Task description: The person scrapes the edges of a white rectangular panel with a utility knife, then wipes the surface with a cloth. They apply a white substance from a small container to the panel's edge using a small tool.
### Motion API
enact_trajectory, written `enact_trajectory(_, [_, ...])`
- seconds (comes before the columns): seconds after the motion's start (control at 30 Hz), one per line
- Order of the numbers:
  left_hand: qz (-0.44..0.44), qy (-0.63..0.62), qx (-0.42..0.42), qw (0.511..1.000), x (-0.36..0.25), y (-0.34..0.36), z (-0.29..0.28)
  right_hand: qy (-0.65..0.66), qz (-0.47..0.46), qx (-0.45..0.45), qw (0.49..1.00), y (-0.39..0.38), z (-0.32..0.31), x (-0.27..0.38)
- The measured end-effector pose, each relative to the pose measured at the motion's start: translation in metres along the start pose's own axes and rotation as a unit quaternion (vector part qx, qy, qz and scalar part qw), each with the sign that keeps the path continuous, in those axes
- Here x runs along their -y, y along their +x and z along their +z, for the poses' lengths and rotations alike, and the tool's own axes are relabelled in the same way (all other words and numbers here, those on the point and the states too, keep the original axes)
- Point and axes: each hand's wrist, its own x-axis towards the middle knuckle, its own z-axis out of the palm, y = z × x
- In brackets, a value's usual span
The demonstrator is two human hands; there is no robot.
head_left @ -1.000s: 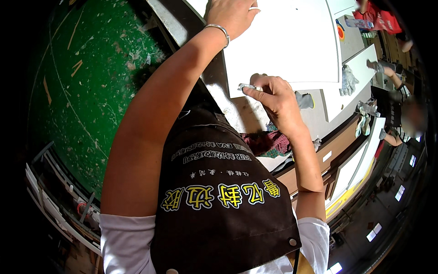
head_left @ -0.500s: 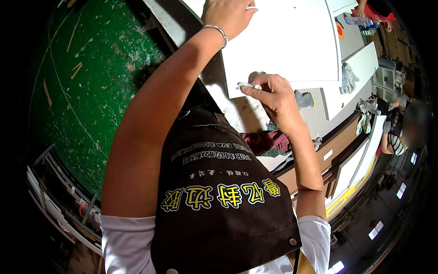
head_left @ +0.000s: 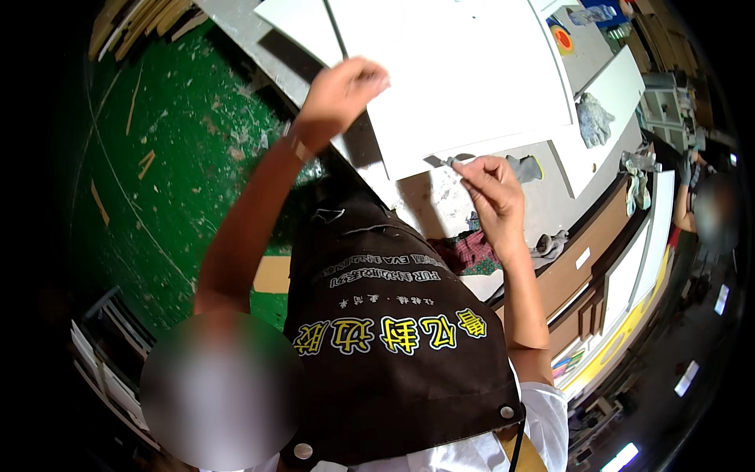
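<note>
A large white board (head_left: 472,86) lies on the workbench in front of me. My left hand (head_left: 342,98) is raised over its left edge, fingers curled together and slightly smeared by motion; what they hold, if anything, I cannot make out. By the board's near edge, my right hand (head_left: 495,193) pinches a small grey flat piece (head_left: 451,162) between thumb and fingers. Its exact kind is too small to tell. A dark narrow strip (head_left: 334,25) runs across the white surface just beyond my left hand.
Grey work gloves (head_left: 595,120) rest on a white panel at the right. Patterned cloth (head_left: 472,252) lies near the bench's front, with a roll of orange tape (head_left: 561,39) farther back. Brown and white boards (head_left: 586,252) stand at right. Wood scraps (head_left: 146,163) litter the green floor (head_left: 173,189).
My left hand has come back toward me and left, off the board's middle. My right hand has shifted slightly right and nearer, still pinching the small piece. The view has turned a little.
</note>
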Motion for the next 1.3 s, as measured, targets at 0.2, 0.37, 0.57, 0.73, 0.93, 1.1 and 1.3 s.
enact_trajectory(0.2, [-0.126, -0.155, 0.017, 0.980, 0.000, -0.114, 0.021, 0.045, -0.021, 0.029, 0.998, -0.018, 0.029, 0.019])
enact_trajectory(0.37, [-0.136, -0.219, 0.056, 0.965, -0.016, -0.125, 0.037, -0.001, -0.050, 0.038, 0.998, -0.017, 0.027, 0.033])
enact_trajectory(0.57, [-0.122, -0.204, 0.061, 0.969, -0.016, -0.126, 0.042, -0.052, -0.097, 0.050, 0.993, -0.016, 0.024, 0.039])
enact_trajectory(0.73, [-0.160, -0.200, 0.081, 0.963, -0.018, -0.132, 0.048, -0.164, -0.188, 0.067, 0.966, -0.017, 0.020, 0.036])
enact_trajectory(0.93, [-0.324, -0.281, 0.140, 0.893, -0.025, -0.124, 0.033, -0.266, -0.274, 0.018, 0.924, -0.011, 0.018, 0.032])
enact_trajectory(1.1, [-0.049, 0.008, -0.115, 0.992, -0.005, -0.094, 0.024, -0.163, -0.162, 0.004, 0.973, 0.010, 0.015, 0.009])
enact_trajectory(1.3, [0.210, 0.219, -0.134, 0.943, 0.025, 0.006, 0.021, -0.158, -0.155, 0.053, 0.974, 0.021, 0.027, -0.003])
